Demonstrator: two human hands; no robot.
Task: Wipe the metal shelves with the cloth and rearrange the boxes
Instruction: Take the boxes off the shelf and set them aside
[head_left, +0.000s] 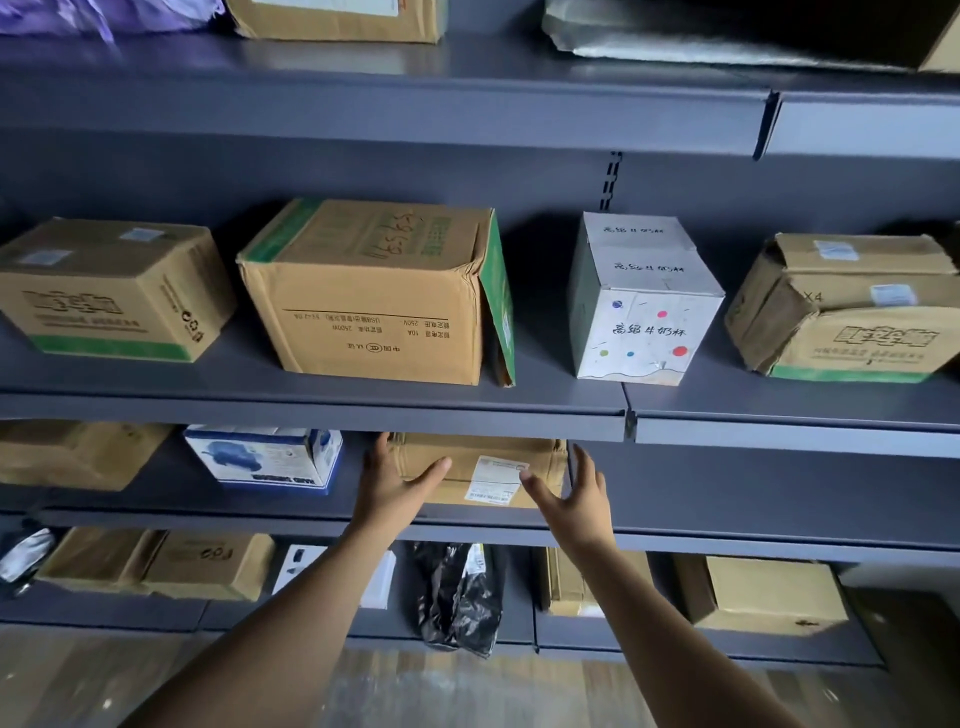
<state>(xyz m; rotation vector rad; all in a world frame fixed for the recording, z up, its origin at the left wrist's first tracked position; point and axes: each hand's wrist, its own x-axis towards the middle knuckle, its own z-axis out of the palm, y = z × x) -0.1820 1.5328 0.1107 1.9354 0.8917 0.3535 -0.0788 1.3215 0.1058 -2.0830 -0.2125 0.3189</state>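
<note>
A flat brown cardboard box (483, 465) with a white label lies on the third grey metal shelf (457, 522). My left hand (392, 486) reaches in at its left side, fingers straight, thumb across the box front. My right hand (574, 499) is spread at its right side, with the fingers beside the box's right edge. Whether either palm touches the box is unclear. No cloth is in view. On the shelf above (311, 408) stand a brown box (111, 291), a large brown box (379, 296), a white box (641, 301) and a crushed brown box (852, 312).
A blue and white box (265, 457) and a brown box (78, 454) sit left of my hands. The bottom shelf holds several boxes and a black plastic bag (460, 597). The top shelf carries a box (337, 21) and a silver bag (675, 36). Wooden floor lies below.
</note>
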